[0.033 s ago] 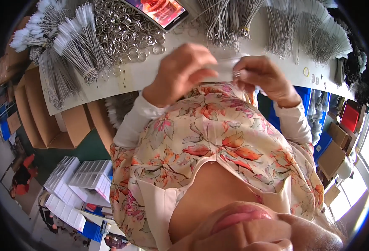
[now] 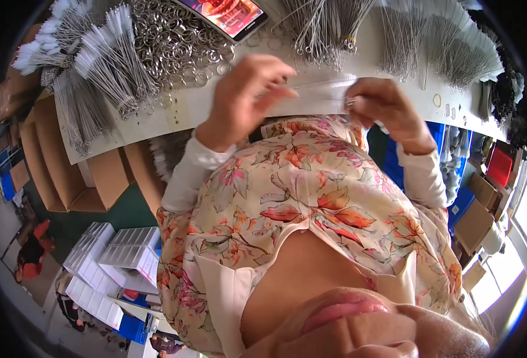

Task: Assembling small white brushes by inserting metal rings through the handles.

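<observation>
Near the table's front edge, my right hand (image 2: 389, 107) is closed in a pinch on a small shiny metal piece (image 2: 350, 101), probably a wire loop or ring; the fingers hide most of it. To its left, apart from it, my left hand (image 2: 242, 101) is raised over the edge, slightly blurred, with thumb and forefinger apart and nothing visible between them. Beyond the left hand lies a heap of metal rings (image 2: 177, 51). Wire-stemmed brushes with white bristles (image 2: 117, 65) lie bundled left of the rings. More looped wire stems (image 2: 326, 36) lie beyond, between my hands.
A smartphone (image 2: 230, 18) with a lit screen lies at the far side of the white table (image 2: 162, 122). Further brush bundles (image 2: 448, 48) spread along the right. Cardboard boxes (image 2: 72, 173) stand below left, white plastic drawers (image 2: 126, 250) behind. Blue bins (image 2: 436, 149) are at right.
My left hand has moved left and slightly farther out, widening the gap between my hands. My right hand has shifted a little to the right, still pinching the small metal piece.
</observation>
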Demonstrator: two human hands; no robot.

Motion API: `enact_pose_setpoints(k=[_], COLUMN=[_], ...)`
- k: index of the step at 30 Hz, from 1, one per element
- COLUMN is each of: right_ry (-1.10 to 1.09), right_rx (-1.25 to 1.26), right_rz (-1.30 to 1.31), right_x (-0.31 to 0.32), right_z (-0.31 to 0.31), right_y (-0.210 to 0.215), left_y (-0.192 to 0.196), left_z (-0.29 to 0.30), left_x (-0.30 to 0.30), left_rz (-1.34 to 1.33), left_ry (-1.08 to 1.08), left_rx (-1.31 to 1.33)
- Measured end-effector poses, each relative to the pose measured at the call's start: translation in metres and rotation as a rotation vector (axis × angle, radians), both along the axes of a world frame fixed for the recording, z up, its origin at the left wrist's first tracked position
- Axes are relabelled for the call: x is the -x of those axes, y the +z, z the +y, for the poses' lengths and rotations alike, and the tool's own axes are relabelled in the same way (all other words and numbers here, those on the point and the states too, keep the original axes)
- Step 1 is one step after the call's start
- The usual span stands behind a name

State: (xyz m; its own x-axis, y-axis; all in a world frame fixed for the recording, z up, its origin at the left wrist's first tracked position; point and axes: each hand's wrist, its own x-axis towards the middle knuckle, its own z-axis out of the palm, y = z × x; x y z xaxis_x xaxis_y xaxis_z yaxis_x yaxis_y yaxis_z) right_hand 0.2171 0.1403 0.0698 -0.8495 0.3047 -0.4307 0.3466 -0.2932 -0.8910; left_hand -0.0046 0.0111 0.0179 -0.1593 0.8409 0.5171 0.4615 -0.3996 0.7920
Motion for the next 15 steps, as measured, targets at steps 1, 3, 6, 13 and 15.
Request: enact_pose_setpoints(k=[1, 3, 6, 13, 15], right_ry=[-0.080, -0.135, -0.009, -0.314, -0.152], right_rx=[-0.225, -0.593, -1.150, -0.760, -0.771], right_rz=[-0.122, -0.228, -0.572, -0.117, 0.097], right_x=[-0.013, -0.047, -0.075, -0.021, 0.026], right_z=[0.004, 0.017, 0.017, -0.007, -0.023], right_y=[0.003, -0.009, -0.039, -0.032, -0.017], left_y=[-0.007, -0.014, -0.025, -0.034, -0.026], left_z=[-0.008, -0.021, -0.041, -0.048, -0.046], left_x=[0.010, 0.029, 0.030, 0.020, 0.016], left_rz=[-0.056, -0.031, 0.061, 0.072, -0.276], left_ry=[0.113, 0.260, 0.306, 0.243, 0.179], left_rx=[0.100, 0.235, 0.319, 0.484, 0.462])
